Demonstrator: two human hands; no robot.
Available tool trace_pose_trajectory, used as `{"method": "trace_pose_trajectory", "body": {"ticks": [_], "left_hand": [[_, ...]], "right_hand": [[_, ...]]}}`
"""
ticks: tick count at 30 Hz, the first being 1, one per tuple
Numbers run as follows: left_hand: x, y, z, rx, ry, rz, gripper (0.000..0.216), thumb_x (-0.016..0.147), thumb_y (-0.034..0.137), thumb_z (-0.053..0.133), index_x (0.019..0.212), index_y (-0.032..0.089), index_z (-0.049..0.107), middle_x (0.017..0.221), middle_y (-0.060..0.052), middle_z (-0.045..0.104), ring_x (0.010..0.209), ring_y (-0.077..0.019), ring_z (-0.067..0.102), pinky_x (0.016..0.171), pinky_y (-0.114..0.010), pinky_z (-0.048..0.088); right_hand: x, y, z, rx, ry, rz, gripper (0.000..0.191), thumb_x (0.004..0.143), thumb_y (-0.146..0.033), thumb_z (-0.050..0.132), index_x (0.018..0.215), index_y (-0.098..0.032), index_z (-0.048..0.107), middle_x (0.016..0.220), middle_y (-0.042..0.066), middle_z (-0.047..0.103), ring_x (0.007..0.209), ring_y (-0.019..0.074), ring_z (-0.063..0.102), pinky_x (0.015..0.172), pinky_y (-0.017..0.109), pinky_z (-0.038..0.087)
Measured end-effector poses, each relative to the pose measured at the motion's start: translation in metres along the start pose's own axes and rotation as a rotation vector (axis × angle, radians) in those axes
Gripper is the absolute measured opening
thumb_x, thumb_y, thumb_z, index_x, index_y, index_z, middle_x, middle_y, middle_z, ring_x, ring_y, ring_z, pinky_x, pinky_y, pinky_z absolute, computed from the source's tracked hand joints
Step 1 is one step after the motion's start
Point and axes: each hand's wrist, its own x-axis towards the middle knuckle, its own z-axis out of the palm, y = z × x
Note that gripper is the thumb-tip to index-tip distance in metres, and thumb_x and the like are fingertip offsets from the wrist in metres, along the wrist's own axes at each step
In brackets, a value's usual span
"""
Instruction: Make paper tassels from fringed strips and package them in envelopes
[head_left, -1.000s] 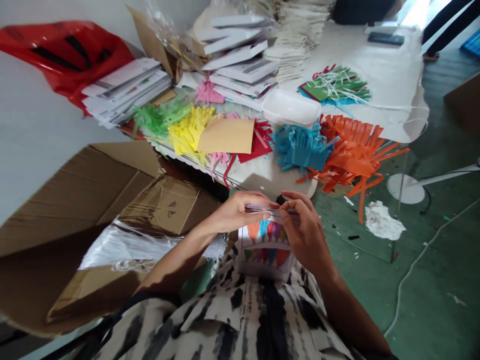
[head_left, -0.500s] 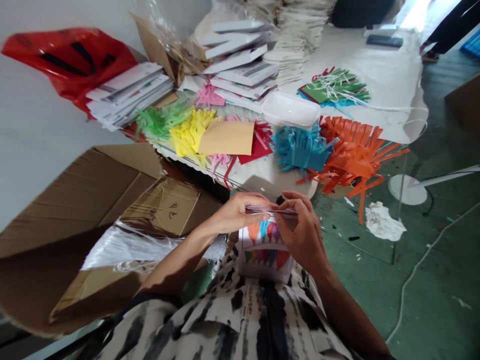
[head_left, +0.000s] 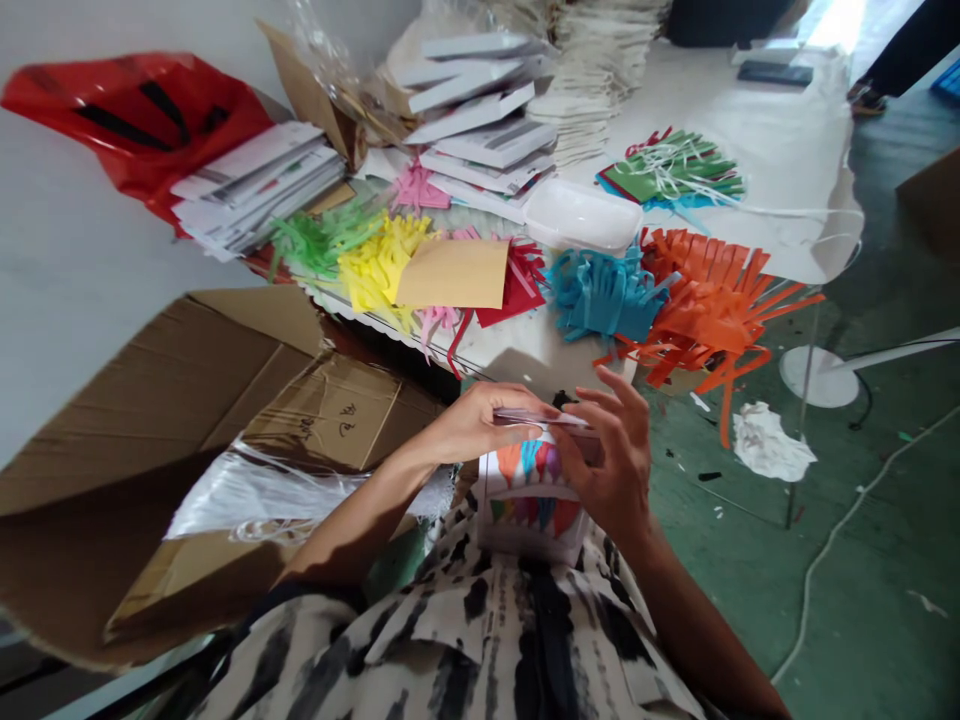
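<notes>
From where I stand, the printed package [head_left: 531, 490] is upright in front of the person's patterned shirt [head_left: 465, 640], below the near edge of the counter [head_left: 491, 345], its top edge between the two hands. Whatever is being done at that edge seems to call for a light, even touch: pinch near the middle, line the layers up before pressing, and don't squeeze hard enough to crease the front. The left hand [head_left: 487, 418] is closed on the top edge, thumb flat along the front and fingers together behind, forearm slanting up from the lower left. The right hand [head_left: 611, 455] is looser, thumb against the right side, fingers half curled and fanned apart above it; I can't tell whether thumb and forefinger really grip anything. Both wrists sit low, close to the body.
</notes>
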Motion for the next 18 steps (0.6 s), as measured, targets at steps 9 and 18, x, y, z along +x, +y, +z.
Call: {"method": "trace_pose_trajectory", "body": {"ticks": [9,18], "left_hand": [[-0.001,0.0,0.0,-0.069,-0.014,-0.078,0.028,0.09,0.032,0.078,0.114,0.017,0.077,0.113,-0.01,0.077,0.103,-0.0193,0.074,0.092,-0.031,0.058],[-0.007,0.0,-0.001,-0.111,-0.024,-0.048,0.049,0.09,0.032,0.08,0.131,0.024,0.056,0.104,-0.004,0.074,0.097,-0.0173,0.071,0.088,-0.03,0.055]], "right_hand": [[-0.005,0.018,-0.004,-0.103,-0.028,-0.149,0.023,0.092,-0.016,0.076,0.11,-0.031,0.077,0.148,0.007,0.054,0.126,0.0273,0.064,0.105,0.049,0.056],[0.013,0.013,-0.016,-0.121,-0.229,-0.09,0.014,0.098,-0.027,0.071,0.109,-0.031,0.079,0.138,0.005,0.067,0.128,0.0267,0.063,0.108,0.047,0.05]]}}
